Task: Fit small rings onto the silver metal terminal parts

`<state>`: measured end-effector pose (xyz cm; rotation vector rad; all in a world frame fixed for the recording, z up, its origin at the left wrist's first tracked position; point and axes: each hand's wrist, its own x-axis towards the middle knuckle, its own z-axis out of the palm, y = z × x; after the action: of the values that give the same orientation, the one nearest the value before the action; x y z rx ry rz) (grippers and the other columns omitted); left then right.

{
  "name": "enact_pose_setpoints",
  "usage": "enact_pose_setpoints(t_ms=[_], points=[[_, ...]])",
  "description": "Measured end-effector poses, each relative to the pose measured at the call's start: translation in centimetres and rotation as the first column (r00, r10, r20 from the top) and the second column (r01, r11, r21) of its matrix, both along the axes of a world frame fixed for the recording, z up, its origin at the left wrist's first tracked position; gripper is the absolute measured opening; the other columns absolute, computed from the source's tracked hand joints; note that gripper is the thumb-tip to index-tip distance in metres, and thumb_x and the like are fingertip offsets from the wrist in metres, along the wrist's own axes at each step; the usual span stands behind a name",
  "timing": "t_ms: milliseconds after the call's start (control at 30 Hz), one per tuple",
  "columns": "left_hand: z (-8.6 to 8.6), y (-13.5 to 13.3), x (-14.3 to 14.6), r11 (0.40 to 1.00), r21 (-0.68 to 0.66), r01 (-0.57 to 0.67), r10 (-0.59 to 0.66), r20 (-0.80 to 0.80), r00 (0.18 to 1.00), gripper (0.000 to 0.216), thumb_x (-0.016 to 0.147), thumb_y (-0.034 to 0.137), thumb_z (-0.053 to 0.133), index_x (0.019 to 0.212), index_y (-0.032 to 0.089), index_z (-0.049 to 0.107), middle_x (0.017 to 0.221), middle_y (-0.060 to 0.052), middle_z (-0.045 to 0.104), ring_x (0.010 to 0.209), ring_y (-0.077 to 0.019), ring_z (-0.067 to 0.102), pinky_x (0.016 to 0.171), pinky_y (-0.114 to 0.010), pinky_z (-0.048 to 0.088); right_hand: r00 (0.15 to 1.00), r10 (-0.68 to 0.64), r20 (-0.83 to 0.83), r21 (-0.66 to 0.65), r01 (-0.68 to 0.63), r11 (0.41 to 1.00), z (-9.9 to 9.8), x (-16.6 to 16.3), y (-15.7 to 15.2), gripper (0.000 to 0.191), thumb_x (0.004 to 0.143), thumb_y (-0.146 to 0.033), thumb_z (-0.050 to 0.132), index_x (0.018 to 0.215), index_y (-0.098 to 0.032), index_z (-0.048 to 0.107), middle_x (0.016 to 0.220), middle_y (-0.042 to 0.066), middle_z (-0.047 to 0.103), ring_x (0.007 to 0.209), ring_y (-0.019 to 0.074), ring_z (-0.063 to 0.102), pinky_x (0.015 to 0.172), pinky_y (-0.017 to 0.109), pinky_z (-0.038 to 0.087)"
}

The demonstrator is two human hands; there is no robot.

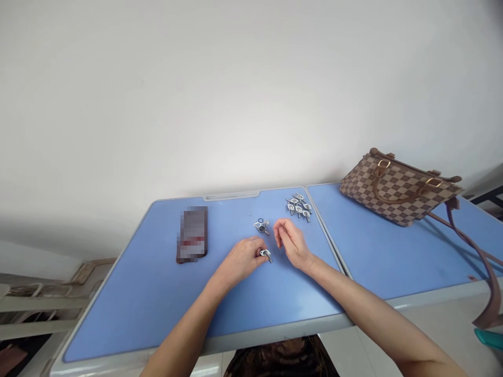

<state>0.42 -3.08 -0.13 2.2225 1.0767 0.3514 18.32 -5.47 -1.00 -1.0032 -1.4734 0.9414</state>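
Note:
My left hand (243, 257) pinches a small silver metal fitting (266, 254) with a flat flange and a short stem, just above the blue table (157, 309). To its right, my right hand (293, 243) is raised with the fingers curled in toward the thumb. Whatever may be between those fingertips is hidden. Just beyond both hands lies a small cluster of loose metal parts (262, 227) with a dark ring (260, 220) beside it. Farther back on the right rests a pile of several similar metal fittings (298, 207).
A dark, pixelated flat object (193, 233) lies on the left of the table. A checkered handbag (401, 188) stands on the adjoining blue table (369, 251), its strap (479, 262) hanging over the front edge. A pale wall (251, 94) rises behind.

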Motion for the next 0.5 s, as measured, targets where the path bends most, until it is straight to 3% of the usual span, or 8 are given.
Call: enact_pose_setpoints(t_ms=[133, 233, 300, 367, 500], points=[[0.8, 0.0, -0.5, 0.999, -0.039, -0.005, 0.004, -0.029, 1.0, 0.017, 0.076, 0.031, 0.067, 0.091, 0.021, 0.066, 0.083, 0.0, 0.058, 0.073, -0.0155, 0.055, 0.067, -0.026, 0.042, 0.966, -0.032, -0.257, -0.125, 0.0, 0.992, 0.4, -0.2, 0.9, 0.022, 0.095, -0.044, 0.038, 0.101, -0.024, 0.044, 0.073, -0.005, 0.043, 0.047, 0.0078, 0.038, 0.045, 0.022, 0.037], [1.7, -0.1, -0.8, 0.996, -0.089, -0.001, 0.002, 0.003, 1.0, 0.033, 0.074, 0.038, 0.07, 0.103, 0.024, 0.066, 0.092, -0.001, 0.058, 0.074, -0.0156, 0.055, 0.069, -0.028, 0.043, 0.922, -0.076, -0.381, -0.164, 0.013, 0.986, 1.4, -0.1, 1.0, 0.021, 0.092, -0.045, 0.043, 0.1, -0.025, 0.042, 0.07, -0.006, 0.035, 0.046, 0.0079, 0.032, 0.043, 0.022, 0.034], [2.3, -0.2, -0.7, 0.997, -0.081, -0.014, 0.019, 0.061, 0.998, 0.036, 0.077, 0.044, 0.068, 0.107, 0.025, 0.066, 0.095, -0.002, 0.058, 0.074, -0.0149, 0.053, 0.07, -0.027, 0.044, 0.909, -0.089, -0.408, -0.143, 0.032, 0.989, 2.2, -0.5, 0.6, 0.017, 0.092, -0.04, 0.043, 0.101, -0.026, 0.04, 0.07, -0.006, 0.034, 0.051, 0.0098, 0.037, 0.05, 0.025, 0.04], [2.6, -0.3, -0.4, 0.998, -0.068, -0.016, 0.024, 0.123, 0.992, 0.032, 0.082, 0.047, 0.062, 0.102, 0.023, 0.067, 0.091, -0.001, 0.058, 0.071, -0.0132, 0.051, 0.068, -0.026, 0.043, 0.912, -0.073, -0.405, -0.098, 0.036, 0.994, 2.6, -1.2, -0.1, 0.013, 0.092, -0.033, 0.04, 0.103, -0.026, 0.038, 0.071, -0.005, 0.035, 0.057, 0.0121, 0.042, 0.06, 0.029, 0.045], [2.6, -0.6, 0.3, 0.992, -0.117, 0.056, -0.025, 0.255, 0.967, 0.029, 0.09, 0.038, 0.052, 0.076, 0.016, 0.064, 0.079, -0.001, 0.057, 0.069, -0.0121, 0.051, 0.065, -0.024, 0.041, 0.937, 0.035, -0.348, -0.061, -0.06, 0.996, 2.8, -2.7, -1.4, 0.016, 0.095, -0.032, 0.035, 0.11, -0.026, 0.037, 0.072, -0.003, 0.043, 0.069, 0.0151, 0.049, 0.071, 0.032, 0.048]])
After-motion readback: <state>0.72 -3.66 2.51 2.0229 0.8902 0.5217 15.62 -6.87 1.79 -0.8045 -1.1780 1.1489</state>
